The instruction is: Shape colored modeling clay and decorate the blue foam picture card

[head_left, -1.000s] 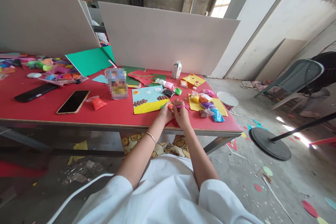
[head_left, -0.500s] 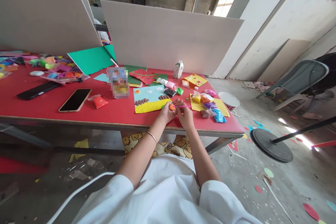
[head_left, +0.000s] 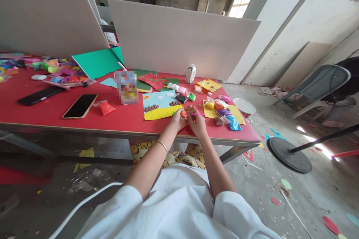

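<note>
The orange clay lump (head_left: 183, 114) looks light and soft, likely to dent under a firm pinch, so it would be best cradled loosely or held at its rim. The slim pink stick (head_left: 199, 114) seems light and stiffer, suited to a pencil-like hold along its shaft. The lump rests against the fingers of the left hand (head_left: 177, 120), which curl around it above the red table (head_left: 129, 120), beside the blue-and-yellow clay picture (head_left: 159, 113). The right hand (head_left: 198, 122) has its fingers pinched on the stick; whether the stick's tip touches the lump cannot be told
</note>
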### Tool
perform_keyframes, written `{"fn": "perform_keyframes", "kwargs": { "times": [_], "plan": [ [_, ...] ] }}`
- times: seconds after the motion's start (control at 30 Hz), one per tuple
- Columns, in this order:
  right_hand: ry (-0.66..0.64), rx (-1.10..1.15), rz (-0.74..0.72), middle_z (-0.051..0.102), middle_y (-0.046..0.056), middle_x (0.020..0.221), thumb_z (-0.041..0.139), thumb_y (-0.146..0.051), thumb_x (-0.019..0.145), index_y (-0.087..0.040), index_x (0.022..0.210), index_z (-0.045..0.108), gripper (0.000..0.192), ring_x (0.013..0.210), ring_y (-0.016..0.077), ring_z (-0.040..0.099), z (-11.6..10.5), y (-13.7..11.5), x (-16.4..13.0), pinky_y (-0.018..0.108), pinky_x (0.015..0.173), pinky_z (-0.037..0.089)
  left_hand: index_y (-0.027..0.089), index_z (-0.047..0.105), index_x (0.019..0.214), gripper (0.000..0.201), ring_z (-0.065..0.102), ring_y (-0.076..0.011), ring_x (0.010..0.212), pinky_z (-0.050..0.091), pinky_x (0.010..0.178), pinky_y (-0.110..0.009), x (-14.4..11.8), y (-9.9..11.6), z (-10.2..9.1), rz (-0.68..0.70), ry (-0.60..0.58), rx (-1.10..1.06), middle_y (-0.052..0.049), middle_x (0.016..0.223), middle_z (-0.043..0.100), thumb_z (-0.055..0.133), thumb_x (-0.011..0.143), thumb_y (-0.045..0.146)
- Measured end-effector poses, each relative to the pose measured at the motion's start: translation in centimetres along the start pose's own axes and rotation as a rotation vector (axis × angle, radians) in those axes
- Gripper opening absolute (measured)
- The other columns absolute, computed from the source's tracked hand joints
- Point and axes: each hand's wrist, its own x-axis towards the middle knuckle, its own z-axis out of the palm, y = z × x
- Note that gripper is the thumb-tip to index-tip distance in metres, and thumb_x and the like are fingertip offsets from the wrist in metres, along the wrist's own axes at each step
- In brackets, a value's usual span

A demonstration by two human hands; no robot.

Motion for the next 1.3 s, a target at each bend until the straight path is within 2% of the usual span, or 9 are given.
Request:
{"fn": "perform_keyframes", "kwargs": {
  "times": [0.5,0.63,0.93,1.17,1.3],
  "plan": [
    [-0.022,-0.009,-0.036,0.069,0.009,0.09,0.045,-0.036,0.089,-0.02,0.09,0.058,0.02,0.071,0.0216,0.065,0.02,-0.14,-0.03,0.033,0.061,0.05,0.013,0.067,0.093,0.035,0.07,-0.0164,0.081,0.052,0.076,-0.025,0.02,0.03,0.03,0.001,-0.02,-0.001,-0.009,0.086,0.072,0.032,0.087,0.009],
    [-0.001,0.0,-0.025,0.07,0.008,0.089,0.047,-0.036,0.089,-0.02,0.089,0.058,0.02,0.069,0.0206,0.065,0.0,-0.12,-0.11,0.033,0.062,0.05,0.014,0.066,0.095,0.033,0.07,-0.0152,0.08,0.052,0.073,-0.024,0.2,-0.04,-0.23,0.019,-0.019,0.018,-0.008,0.086,0.073,0.036,0.085,0.007],
    [0.02,-0.008,-0.019,0.071,0.008,0.087,0.049,-0.033,0.087,-0.021,0.087,0.06,0.017,0.068,0.0205,0.064,0.0,-0.18,-0.07,0.033,0.06,0.049,0.015,0.066,0.096,0.034,0.069,-0.0148,0.079,0.053,0.077,-0.025,0.18,-0.06,-0.15,0.019,-0.012,0.031,-0.007,0.085,0.072,0.034,0.086,0.007],
    [0.028,-0.035,-0.01,0.07,0.006,0.076,0.05,-0.032,0.084,-0.021,0.086,0.061,0.016,0.061,0.0199,0.063,0.03,-0.01,-0.11,0.031,0.055,0.046,0.017,0.063,0.104,0.033,0.068,-0.0112,0.075,0.052,0.075,-0.021,0.21,-0.17,0.1,0.041,0.0,-0.018,-0.004,0.083,0.071,0.036,0.089,0.005],
    [0.032,-0.07,-0.007,0.071,0.006,0.081,0.049,-0.031,0.083,-0.02,0.086,0.061,0.016,0.06,0.0185,0.061,0.03,0.01,-0.09,0.03,0.055,0.045,0.016,0.063,0.101,0.032,0.068,-0.0116,0.076,0.052,0.075,-0.022,0.24,-0.15,0.13,0.041,0.006,-0.03,-0.004,0.083,0.071,0.036,0.089,0.004]
  ]
}}
